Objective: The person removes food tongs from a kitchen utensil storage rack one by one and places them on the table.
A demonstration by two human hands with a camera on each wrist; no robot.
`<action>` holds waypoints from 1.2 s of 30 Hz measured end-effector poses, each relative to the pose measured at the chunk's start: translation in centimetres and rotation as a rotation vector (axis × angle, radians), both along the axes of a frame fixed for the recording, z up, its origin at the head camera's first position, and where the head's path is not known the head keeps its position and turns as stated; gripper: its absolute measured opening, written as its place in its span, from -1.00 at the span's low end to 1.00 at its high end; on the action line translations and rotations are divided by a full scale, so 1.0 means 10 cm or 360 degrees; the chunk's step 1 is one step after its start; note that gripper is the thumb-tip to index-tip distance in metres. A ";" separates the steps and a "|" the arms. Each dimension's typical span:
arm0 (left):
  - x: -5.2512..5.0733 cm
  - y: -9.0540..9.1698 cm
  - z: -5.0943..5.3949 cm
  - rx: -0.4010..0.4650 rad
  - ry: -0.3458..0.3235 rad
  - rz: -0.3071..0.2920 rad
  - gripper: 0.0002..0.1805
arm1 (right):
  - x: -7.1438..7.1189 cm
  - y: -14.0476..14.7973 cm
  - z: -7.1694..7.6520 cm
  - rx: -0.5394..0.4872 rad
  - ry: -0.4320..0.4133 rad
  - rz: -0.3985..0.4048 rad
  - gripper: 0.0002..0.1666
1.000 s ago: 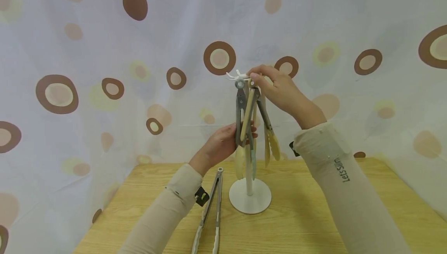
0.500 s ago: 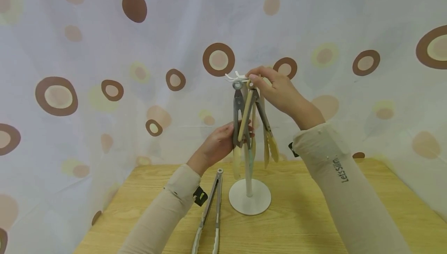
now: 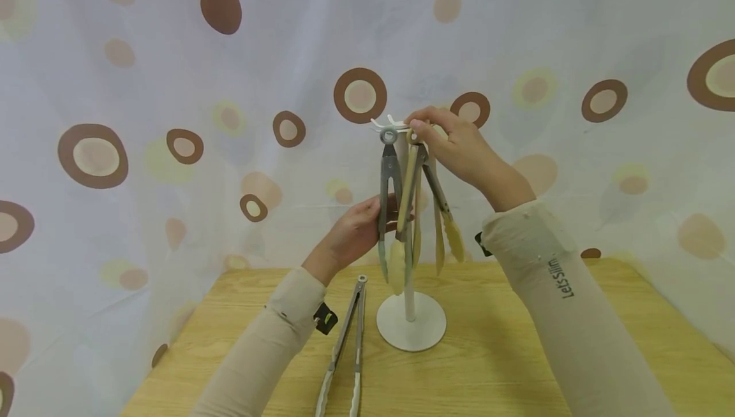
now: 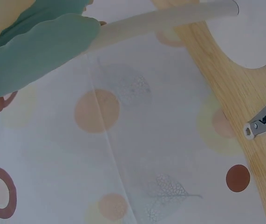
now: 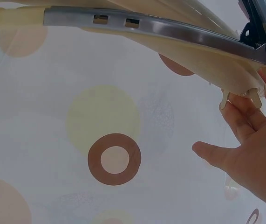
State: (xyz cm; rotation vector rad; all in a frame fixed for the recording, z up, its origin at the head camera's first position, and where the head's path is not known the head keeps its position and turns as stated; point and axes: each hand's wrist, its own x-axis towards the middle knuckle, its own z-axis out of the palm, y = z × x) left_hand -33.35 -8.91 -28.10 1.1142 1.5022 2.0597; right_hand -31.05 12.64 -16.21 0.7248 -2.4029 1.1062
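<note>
My left hand (image 3: pixel 357 229) holds a pair of tongs (image 3: pixel 390 171) with teal tips, upright beside the white stand. Their ring end is level with the stand's hooks; I cannot tell whether a hook passes through it. A teal tip (image 4: pixel 44 51) fills the upper left of the left wrist view, with only a bit of finger showing. At the top of the white stand (image 3: pixel 396 125), my right hand (image 3: pixel 459 146) pinches the hooked head, near the ring of the yellow-tipped tongs (image 3: pixel 434 187) hanging there. In the right wrist view its fingers (image 5: pixel 244 119) touch the hook ends.
White-tipped tongs (image 3: pixel 358 334) lie spread on the wooden table (image 3: pixel 505 340), left of the stand's round base (image 3: pixel 390 331). Beige utensils (image 3: pixel 439 245) hang behind the yellow-tipped tongs. A spotted curtain (image 3: pixel 275 41) stands behind the table.
The left hand has shifted slightly left with the teal-tipped tongs. Both teal tips now show, on either side of a yellow tip. My right hand stays at the stand's top.
</note>
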 end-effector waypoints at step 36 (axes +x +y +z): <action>0.04 -0.25 -0.04 -0.0009 0.0121 0.0110 -0.43 | 0.01 -0.01 -0.01 0.0010 -0.0021 -0.0006 -0.50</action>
